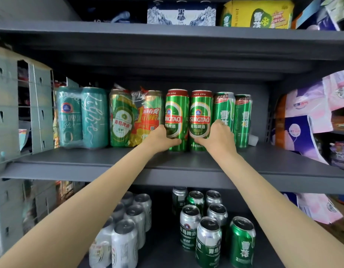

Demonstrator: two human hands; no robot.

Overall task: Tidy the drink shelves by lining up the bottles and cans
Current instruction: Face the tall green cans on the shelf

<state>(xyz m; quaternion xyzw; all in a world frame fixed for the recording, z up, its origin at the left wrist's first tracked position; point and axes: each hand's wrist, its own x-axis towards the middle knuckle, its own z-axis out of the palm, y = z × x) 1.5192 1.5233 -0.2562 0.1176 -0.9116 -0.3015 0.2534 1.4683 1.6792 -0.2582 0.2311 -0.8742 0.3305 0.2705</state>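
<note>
Two tall green Tsingtao cans stand upright side by side, touching, at the middle of the grey middle shelf, set back from its near edge. The left Tsingtao can is gripped low down by the left hand, thumb curled across the can's front and the fingers wrapped round its far left side. The right Tsingtao can is gripped by the right hand in the same way, thumb across the lower front, fingers round the right side. Both forearms reach up and in from the near corners.

Just right of the held pair stand two slimmer green Snow beer cans, upright and close together; the right hand's knuckles lie against the nearer one. Just left of the pair sits a shrink-wrapped pack of green and gold Tsingtao cans with red and yellow print, and further left a wrapped pack of teal cans. A grey perforated carton stands at the far left.

On the lower shelf, silver cans cluster on the left, and a loose group of silver and green cans stands on the right, out of line. The upper shelf carries a white and blue beer carton and a yellow pack. Pink and purple packages hang at the right edge.
</note>
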